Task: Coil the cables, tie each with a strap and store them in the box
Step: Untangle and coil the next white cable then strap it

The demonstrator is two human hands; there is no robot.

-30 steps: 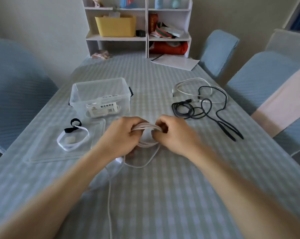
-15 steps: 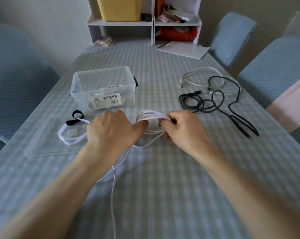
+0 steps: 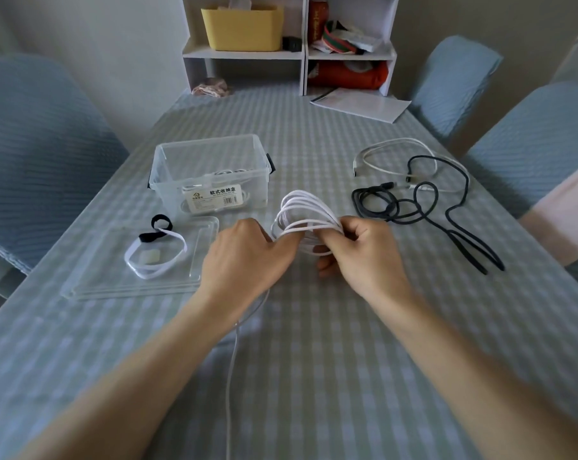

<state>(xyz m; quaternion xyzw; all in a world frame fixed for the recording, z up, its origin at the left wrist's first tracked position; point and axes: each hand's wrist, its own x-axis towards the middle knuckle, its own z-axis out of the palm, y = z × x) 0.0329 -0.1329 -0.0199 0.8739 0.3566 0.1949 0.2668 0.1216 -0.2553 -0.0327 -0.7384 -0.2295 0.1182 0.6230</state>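
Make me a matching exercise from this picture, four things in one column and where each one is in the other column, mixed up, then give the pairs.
Things:
1. white cable
2. black cable
3. straps
4. yellow basket

Places:
A. on the shelf
B. on the clear lid
C. loose on the table, right of the hands
D. held in coils by the right hand

Pairs: 1-D, 2-C, 3-B, 4-A
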